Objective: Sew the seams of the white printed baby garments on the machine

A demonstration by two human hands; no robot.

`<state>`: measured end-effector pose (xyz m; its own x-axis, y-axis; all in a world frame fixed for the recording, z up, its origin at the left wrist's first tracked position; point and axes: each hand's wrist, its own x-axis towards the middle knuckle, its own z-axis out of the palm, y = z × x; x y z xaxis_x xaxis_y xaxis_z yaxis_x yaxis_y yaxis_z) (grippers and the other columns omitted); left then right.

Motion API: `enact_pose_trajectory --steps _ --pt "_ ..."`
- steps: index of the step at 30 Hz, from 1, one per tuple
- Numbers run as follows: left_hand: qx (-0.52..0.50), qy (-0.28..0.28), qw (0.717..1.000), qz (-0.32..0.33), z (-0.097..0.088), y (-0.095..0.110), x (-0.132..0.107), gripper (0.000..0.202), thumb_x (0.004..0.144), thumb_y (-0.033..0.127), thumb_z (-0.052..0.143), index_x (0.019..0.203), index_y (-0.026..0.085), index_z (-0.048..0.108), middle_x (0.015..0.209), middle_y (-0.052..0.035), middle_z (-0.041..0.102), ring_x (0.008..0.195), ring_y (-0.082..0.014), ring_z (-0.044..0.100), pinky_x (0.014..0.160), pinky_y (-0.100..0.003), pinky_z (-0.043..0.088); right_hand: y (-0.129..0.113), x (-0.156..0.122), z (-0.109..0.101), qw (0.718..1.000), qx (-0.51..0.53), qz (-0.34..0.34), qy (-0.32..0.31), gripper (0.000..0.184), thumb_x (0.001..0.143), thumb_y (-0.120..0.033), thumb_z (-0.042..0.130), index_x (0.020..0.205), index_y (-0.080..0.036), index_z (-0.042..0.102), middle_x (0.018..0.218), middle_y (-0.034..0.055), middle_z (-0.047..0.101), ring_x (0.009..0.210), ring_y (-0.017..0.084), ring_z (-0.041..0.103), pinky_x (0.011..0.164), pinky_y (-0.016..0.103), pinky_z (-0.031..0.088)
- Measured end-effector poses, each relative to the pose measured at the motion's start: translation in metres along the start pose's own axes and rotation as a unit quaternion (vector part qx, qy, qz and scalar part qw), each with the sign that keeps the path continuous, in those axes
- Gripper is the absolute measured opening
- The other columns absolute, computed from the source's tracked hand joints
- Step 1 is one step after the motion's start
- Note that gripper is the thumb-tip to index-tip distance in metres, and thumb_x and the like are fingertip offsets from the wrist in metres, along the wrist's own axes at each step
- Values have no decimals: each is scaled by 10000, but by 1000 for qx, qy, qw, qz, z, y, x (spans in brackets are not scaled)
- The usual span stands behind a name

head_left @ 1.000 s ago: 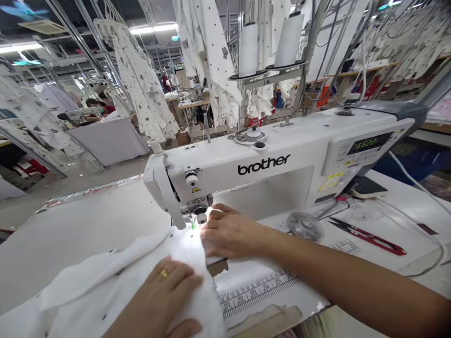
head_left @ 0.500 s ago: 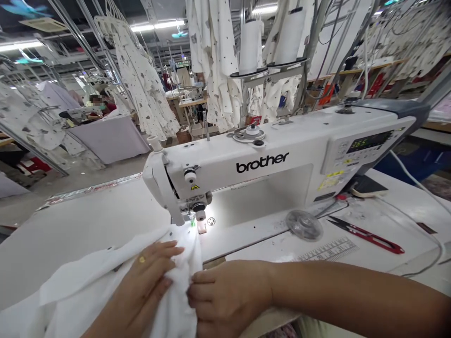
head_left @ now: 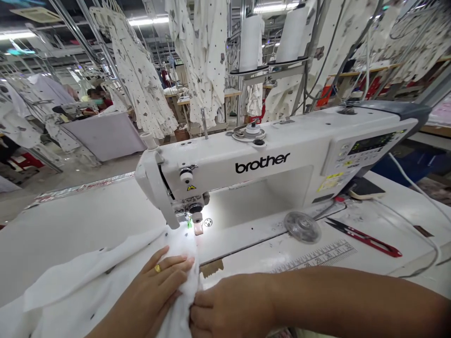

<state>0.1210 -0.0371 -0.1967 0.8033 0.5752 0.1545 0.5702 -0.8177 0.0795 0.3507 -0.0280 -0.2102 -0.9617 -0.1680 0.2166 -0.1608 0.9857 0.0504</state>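
Observation:
White dotted fabric (head_left: 130, 263) lies over the left of the sewing table, its right edge running up under the presser foot of the white Brother sewing machine (head_left: 218, 164). My left hand (head_left: 158, 281), with a gold ring, rests on this fabric near its edge, fingers stretched out and slightly apart. Beside it, closer to the table's front, my right hand (head_left: 229, 305) is closed on the fabric's edge; its fingertips are partly hidden. A lamp lights the needle area, where a small green part (head_left: 189, 224) shows.
Right of the hands are a clear round bobbin case or disc (head_left: 302, 227), a printed ruler scale (head_left: 320, 256) and red-handled thread snips (head_left: 364, 237). Two white thread cones (head_left: 251, 44) stand behind the machine. Dotted garments (head_left: 137, 75) hang beyond; a person (head_left: 97, 101) sits far left.
My left hand has shifted right towards the fabric edge, its fingers more spread and flatter. My right hand sits slightly lower, still gripping the edge. The fabric lies smoother near the foot.

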Motion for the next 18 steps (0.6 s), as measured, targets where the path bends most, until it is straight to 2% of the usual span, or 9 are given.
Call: enact_pose_trajectory --steps 2,5,8,10,14,18 --pt "24 1 999 34 0 0 2 334 880 97 456 1162 248 550 1287 -23 662 1274 -125 546 1233 -327 134 -3 0 4 1000 -14 11 9 163 827 -249 669 890 -98 669 828 69 672 644 162 553 704 294 479" --pt "49 3 998 50 -2 0 7 355 856 72 470 1163 236 543 1280 -21 667 1263 -113 555 1235 -302 57 -4 -1 6 997 -22 39 57 145 837 -260 676 808 -122 640 730 24 627 595 135 512 657 283 457" --pt "40 -1 999 37 -1 0 14 375 850 33 434 1152 229 538 1266 -23 674 1243 -120 571 1238 -338 84 2 -4 2 988 -38 70 136 196 880 -223 609 696 -172 564 628 -32 542 553 116 473 581 280 407" --pt "20 -6 1000 9 0 -2 20 358 862 14 393 1111 221 546 1263 -33 674 1236 -134 577 1233 -390 139 9 -6 -1 982 -60 81 157 213 905 -174 544 692 -183 538 621 -40 528 556 114 483 556 277 380" --pt "-12 -7 999 -46 0 -18 34 273 907 56 373 1017 206 572 1274 -59 660 1214 -171 592 1203 -484 216 27 -15 -6 984 -65 124 108 163 932 -145 505 777 -185 532 720 -26 598 651 117 540 613 272 401" --pt "-24 -18 998 -47 -7 -36 43 266 934 118 375 1067 207 587 1196 -63 688 1131 -199 635 1167 -517 284 37 -20 -11 984 -55 151 73 121 940 -139 505 836 -178 554 810 -14 635 775 125 567 742 267 425"
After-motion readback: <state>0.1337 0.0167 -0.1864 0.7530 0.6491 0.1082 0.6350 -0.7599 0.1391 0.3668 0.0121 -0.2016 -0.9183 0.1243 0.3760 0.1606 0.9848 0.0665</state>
